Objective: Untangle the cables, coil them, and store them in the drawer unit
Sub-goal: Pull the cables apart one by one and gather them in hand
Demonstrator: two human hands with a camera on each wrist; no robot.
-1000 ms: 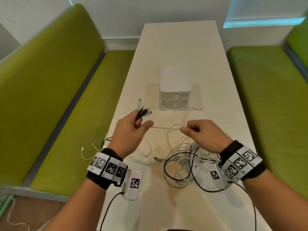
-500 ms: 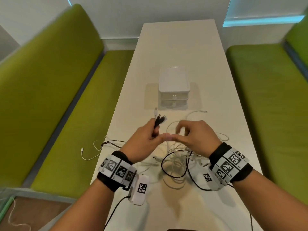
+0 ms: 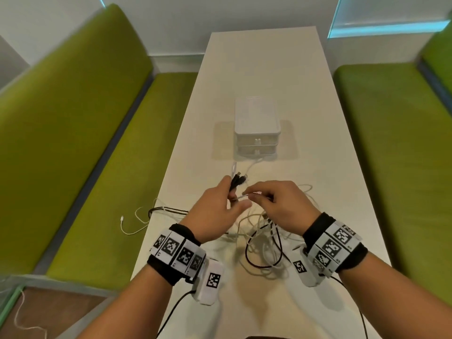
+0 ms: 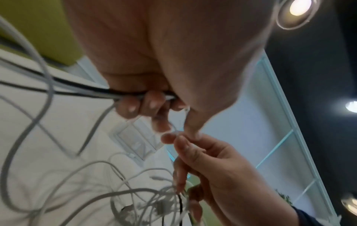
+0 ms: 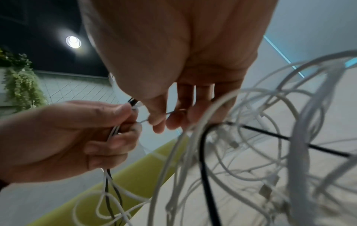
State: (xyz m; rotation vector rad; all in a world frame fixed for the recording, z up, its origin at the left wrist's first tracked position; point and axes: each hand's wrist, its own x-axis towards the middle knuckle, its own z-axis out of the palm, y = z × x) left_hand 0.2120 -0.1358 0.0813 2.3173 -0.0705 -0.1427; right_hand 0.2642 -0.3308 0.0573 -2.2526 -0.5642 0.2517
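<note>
A tangle of white and black cables (image 3: 263, 243) lies on the white table (image 3: 264, 77) under both hands. My left hand (image 3: 220, 209) grips a bundle of black and white cable ends (image 3: 238, 178) whose plugs stick up past the fingers. My right hand (image 3: 274, 204) pinches a thin white cable (image 3: 244, 196) between thumb and forefinger, right beside the left fingers. The same pinch shows in the right wrist view, on the thin cable (image 5: 154, 117), with the left hand (image 5: 77, 134) holding its bundle. The white drawer unit (image 3: 256, 128) stands shut behind the hands.
Green benches (image 3: 85, 143) run along both sides of the table. One white cable end (image 3: 127, 223) and black strands (image 3: 166, 209) hang over the left table edge above the bench seat. Another white cable (image 3: 253, 165) lies just before the drawer unit.
The hands came together from about a cable's stretch apart. My right hand, which touched the left fingers half a second ago, now pinches a short piece of white cable next to them.
</note>
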